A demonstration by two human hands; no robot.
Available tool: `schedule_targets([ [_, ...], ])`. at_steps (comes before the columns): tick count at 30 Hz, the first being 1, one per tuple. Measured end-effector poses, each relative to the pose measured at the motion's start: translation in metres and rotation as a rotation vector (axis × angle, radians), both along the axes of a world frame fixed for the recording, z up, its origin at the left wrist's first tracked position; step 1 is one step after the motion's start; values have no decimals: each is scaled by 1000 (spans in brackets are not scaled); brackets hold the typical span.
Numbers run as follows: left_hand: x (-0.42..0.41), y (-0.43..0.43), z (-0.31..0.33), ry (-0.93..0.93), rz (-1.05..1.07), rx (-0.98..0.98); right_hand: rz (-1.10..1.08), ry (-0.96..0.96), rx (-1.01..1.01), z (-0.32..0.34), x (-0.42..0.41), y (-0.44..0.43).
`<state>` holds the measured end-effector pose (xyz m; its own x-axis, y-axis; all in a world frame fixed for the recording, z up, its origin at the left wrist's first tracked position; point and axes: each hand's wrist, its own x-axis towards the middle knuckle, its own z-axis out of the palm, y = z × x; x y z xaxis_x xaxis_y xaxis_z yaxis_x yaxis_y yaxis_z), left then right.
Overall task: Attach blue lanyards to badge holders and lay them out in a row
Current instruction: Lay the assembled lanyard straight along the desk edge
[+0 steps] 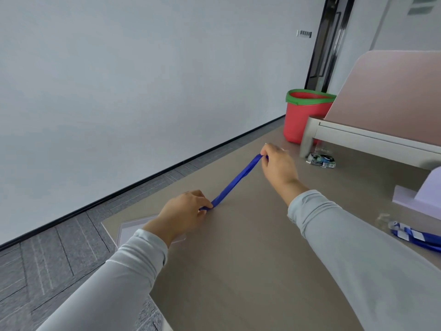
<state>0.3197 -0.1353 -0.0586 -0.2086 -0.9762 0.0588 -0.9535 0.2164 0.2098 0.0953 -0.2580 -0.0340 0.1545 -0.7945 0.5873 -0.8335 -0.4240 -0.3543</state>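
Note:
A blue lanyard (pixel 235 182) is stretched straight just above the brown table (pixel 250 271). My left hand (pixel 185 215) pinches its near end at the table's left side. My right hand (pixel 278 167) pinches the far end, further back and to the right. A clear badge holder (pixel 131 229) lies flat at the table's left corner, partly hidden under my left wrist. Another blue lanyard (pixel 420 237) in clear wrapping lies at the right edge of the view.
A red bucket with a green rim (pixel 303 115) stands on the floor beyond the table's far end. A beige frame with a pink panel (pixel 381 96) rises at the right. A small packet (pixel 322 160) lies beneath it. A pale lilac stand (pixel 424 194) sits at the right.

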Motion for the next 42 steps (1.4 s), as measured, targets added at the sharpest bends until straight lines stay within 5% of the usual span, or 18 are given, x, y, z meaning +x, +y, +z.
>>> schedule_targets([
  [5,0,-7,7,-61,33,49,105,-315,444,-34,-9,-11],
  [9,-8,-13,15,-120,90,50,129,-453,558,-32,-10,-17],
  [17,-39,-39,8,-110,-125,-41,22,184,401,-45,-8,-16],
  [32,-43,-86,14,-71,-79,14,74,137,369,-47,-13,-50],
  [42,-37,-98,7,93,-82,136,83,326,374,-31,-1,-73],
])
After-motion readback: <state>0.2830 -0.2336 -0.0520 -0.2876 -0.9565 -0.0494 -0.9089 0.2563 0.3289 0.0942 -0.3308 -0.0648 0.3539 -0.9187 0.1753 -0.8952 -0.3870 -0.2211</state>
